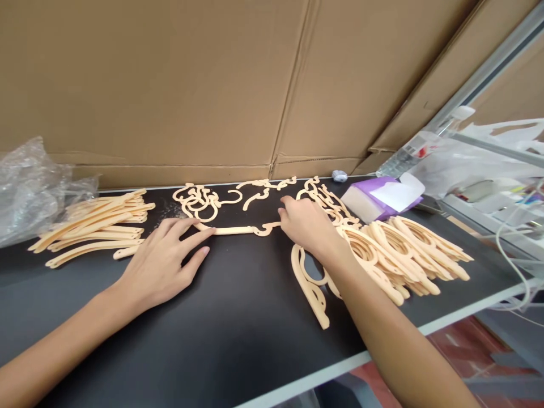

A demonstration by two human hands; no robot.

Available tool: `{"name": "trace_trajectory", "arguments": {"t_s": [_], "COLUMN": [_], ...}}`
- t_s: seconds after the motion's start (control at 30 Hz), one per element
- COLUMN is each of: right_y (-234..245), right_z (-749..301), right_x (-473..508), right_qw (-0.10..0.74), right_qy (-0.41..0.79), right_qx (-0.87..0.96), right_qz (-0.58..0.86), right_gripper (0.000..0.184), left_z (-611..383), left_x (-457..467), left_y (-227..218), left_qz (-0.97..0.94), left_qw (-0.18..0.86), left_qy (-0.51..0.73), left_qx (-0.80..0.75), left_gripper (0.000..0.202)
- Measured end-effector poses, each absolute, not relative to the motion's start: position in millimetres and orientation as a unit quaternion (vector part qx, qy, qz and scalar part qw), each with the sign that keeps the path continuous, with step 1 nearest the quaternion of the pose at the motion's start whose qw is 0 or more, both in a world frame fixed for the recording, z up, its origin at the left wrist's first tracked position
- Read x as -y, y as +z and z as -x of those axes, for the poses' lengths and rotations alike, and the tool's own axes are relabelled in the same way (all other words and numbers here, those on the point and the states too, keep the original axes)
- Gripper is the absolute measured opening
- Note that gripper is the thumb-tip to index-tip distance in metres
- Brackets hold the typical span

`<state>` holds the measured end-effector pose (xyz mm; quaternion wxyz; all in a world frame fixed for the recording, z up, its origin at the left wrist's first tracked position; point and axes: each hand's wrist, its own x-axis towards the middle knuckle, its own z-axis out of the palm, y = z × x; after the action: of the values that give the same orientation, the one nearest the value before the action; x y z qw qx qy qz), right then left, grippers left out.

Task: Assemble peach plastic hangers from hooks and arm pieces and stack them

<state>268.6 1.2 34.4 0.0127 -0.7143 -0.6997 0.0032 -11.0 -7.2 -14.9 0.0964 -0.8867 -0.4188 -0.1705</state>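
Observation:
My left hand [164, 258] lies flat on the black table [238, 317], fingers spread, its fingertips touching the left end of a long cream plastic strip [242, 230]. My right hand [306, 225] is closed on the strip's right end, pinching it against the table. The strip lies flat between the two hands. A pile of curved cream hanger parts [395, 252] lies under and beside my right wrist. Straight cream bars [96, 226] are heaped left of my left hand. Loose hook-shaped pieces [202, 201] lie just beyond the strip.
A cardboard wall [255, 85] stands along the table's far edge. Crumpled clear plastic [28, 187] sits at the far left. A purple and white box [380, 198] is at the back right, with a metal frame, bags and cables [488, 181] beyond. The table's white front edge [340, 368] runs near me.

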Motion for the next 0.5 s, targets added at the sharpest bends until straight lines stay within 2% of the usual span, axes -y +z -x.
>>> {"name": "trace_trajectory", "arguments": {"t_s": [0.2, 0.3, 0.5], "right_y": [34.6, 30.9, 23.2], "right_z": [-269.7, -273.9, -278.8], "right_x": [-1.1, -2.2, -4.6], "right_qw": [0.056, 0.049, 0.028], "right_qy": [-0.006, -0.028, 0.007], "right_qx": [0.717, 0.712, 0.721], "right_qz": [0.694, 0.700, 0.692], "right_gripper": [0.040, 0.043, 0.045], "left_z": [10.0, 9.3, 11.2], "left_x": [10.0, 11.0, 10.7], "left_y": [-13.8, -14.2, -15.9], "left_qz": [0.887, 0.889, 0.895], "left_qw": [0.125, 0.139, 0.137], "left_qy": [-0.192, -0.203, -0.212], "left_qx": [0.401, 0.386, 0.367], "left_gripper": [0.035, 0.033, 0.032]}}
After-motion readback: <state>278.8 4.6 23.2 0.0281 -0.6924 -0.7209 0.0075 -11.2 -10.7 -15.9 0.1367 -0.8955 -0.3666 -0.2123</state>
